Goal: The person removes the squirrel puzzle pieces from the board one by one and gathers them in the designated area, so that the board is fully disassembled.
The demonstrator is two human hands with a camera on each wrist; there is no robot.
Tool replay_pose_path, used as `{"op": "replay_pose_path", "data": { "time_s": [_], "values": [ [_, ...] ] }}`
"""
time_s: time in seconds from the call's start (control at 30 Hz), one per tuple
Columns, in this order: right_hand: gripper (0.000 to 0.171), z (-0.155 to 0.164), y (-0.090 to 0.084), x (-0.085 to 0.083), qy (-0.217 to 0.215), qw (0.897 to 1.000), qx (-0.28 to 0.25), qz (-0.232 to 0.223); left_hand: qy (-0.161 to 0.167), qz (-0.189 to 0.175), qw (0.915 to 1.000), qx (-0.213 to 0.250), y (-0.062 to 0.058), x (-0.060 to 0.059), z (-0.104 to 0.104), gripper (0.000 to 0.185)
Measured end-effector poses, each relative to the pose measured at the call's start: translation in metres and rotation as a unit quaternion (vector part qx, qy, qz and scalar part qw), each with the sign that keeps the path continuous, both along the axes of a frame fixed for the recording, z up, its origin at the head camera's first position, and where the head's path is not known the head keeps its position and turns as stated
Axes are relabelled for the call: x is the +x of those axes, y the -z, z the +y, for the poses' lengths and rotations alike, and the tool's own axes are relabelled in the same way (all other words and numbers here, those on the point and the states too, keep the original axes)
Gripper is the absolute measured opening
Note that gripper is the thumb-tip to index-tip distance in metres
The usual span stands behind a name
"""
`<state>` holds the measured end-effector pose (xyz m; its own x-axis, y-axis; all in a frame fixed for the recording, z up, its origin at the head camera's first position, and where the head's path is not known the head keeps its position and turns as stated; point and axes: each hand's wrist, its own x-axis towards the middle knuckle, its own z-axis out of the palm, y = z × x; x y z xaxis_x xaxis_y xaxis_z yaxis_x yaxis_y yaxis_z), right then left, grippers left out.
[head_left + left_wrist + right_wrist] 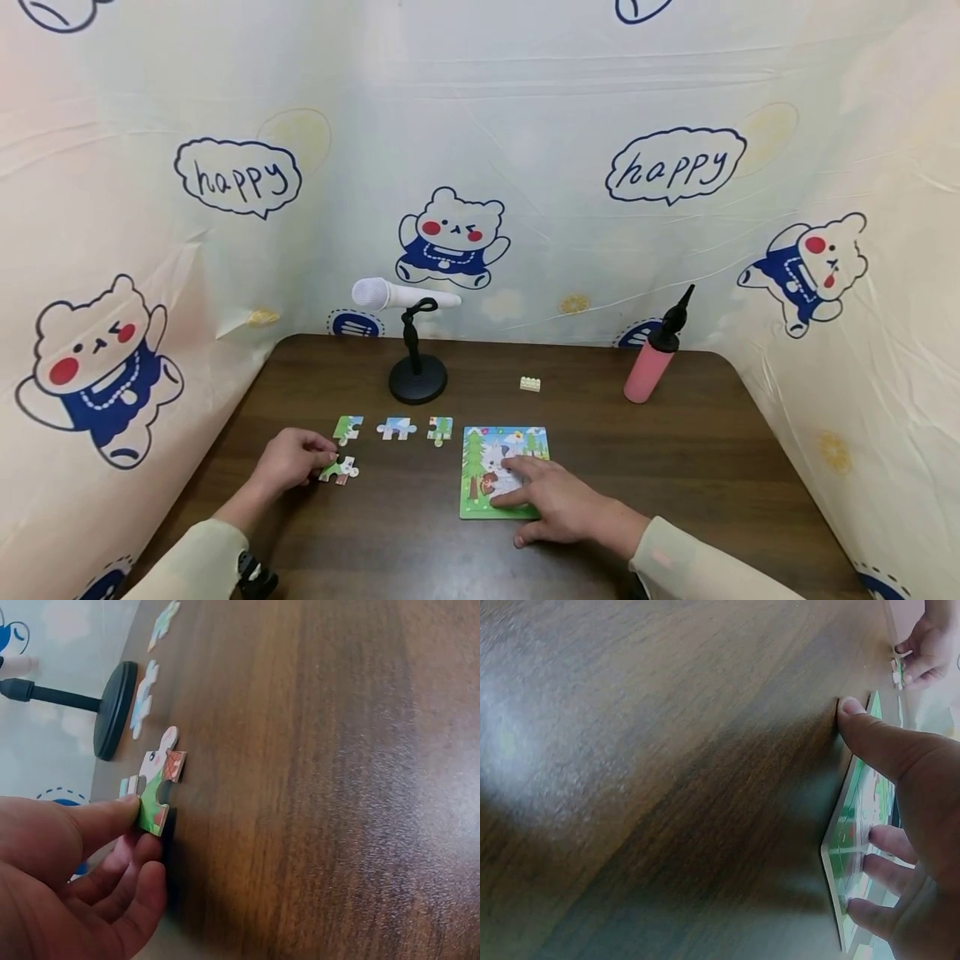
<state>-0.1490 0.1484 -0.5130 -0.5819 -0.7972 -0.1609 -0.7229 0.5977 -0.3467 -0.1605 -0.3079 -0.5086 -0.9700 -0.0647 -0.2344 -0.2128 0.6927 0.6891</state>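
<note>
Between thumb and fingers my left hand (291,459) pinches a puzzle piece (342,471) by its left end, low over the table. That piece (156,786) shows green, white and a reddish patch in the left wrist view. Just beyond it lie three more pieces in a row: a green one (347,428), a light blue one (396,428) and a green and blue one (440,429). My right hand (558,502) rests on the square puzzle board (472,500), fingers spread over its picture of trees and a white animal. In the right wrist view its thumb (853,712) lies by the board's edge.
A white microphone (405,295) sits on a black stand (417,380) at the back left. Behind the board is a small cream toy brick (530,384). A pink pump (649,371) with a black nozzle stands at the back right. Patterned cloth surrounds the brown table (405,550).
</note>
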Motion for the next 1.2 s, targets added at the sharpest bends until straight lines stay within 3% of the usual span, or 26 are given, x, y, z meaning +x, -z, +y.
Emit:
{"op": "replay_pose_path", "data": {
  "time_s": [0.43,0.7,0.83,1.03,1.2],
  "values": [
    [0.055,0.0,0.001,0.001,-0.001,1.0,0.003,0.012,0.001,0.013,0.9981,-0.06,0.006,-0.003,0.004,0.011],
    [0.055,0.0,0.001,0.001,-0.003,1.0,0.001,0.009,-0.003,0.006,0.9988,-0.048,0.006,-0.003,0.004,0.009],
    [0.055,0.0,0.0,0.001,-0.003,1.0,-0.002,0.012,-0.006,0.013,0.9987,-0.049,0.0,-0.003,0.006,0.01],
    [0.057,0.001,0.001,0.003,0.004,1.0,0.003,0.017,0.004,0.05,0.9979,-0.04,-0.013,-0.007,0.033,0.014],
    [0.059,0.005,0.0,0.002,0.011,0.999,-0.003,0.036,0.031,0.031,0.999,-0.003,-0.026,-0.01,0.074,0.011]
  ]
}}
